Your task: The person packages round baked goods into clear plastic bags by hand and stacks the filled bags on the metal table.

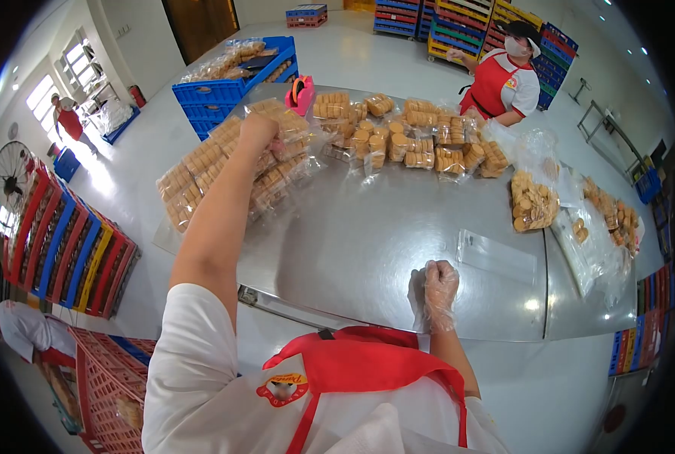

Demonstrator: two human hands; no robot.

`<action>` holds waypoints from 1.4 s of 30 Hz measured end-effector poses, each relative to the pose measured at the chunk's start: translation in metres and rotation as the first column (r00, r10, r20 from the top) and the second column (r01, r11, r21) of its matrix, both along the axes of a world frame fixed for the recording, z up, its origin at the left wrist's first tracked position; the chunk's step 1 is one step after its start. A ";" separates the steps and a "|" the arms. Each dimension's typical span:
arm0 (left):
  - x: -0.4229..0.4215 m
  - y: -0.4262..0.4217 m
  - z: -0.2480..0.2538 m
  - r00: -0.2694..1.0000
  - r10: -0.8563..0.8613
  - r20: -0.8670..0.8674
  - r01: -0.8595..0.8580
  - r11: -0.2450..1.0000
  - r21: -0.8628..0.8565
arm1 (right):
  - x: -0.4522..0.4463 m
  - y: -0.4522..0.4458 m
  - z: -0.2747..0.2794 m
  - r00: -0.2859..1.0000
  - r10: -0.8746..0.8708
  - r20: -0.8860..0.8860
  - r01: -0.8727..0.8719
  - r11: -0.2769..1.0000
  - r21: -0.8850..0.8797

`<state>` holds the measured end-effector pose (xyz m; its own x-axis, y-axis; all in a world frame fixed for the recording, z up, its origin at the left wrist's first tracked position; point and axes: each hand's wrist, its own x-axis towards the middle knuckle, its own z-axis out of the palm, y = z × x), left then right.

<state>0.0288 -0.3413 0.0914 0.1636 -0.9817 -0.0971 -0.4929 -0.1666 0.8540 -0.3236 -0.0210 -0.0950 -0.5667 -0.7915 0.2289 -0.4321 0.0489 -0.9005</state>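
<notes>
My left hand (pixel 260 135) is closed over the packed cookie bags (pixel 224 160) at the table's left side; what its fingers grip, if anything, is hidden. Beside it stands a pink tape dispenser (pixel 300 94). Low over the front of the metal table (pixel 367 234), my right hand (pixel 441 286) wears a clear plastic glove, its fingers curled in. Whether it holds anything is too small to tell. A flat clear bag (pixel 496 256) lies just right of it. Small packs of round cookies (pixel 420 136) line the table's back edge.
Loose cookies (pixel 533 201) and plastic bags (pixel 589 234) lie on the right. A blue crate (pixel 235 83) holds packs behind the left side. Across the table stands a co-worker (pixel 504 79) in a red apron. Stacked crates (pixel 68 242) stand at far left.
</notes>
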 end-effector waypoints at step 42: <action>-0.071 0.077 -0.016 0.839 -0.245 0.486 0.528 0.581 -0.619 | -0.002 0.005 0.015 0.995 -0.029 -0.098 0.037 0.996 0.082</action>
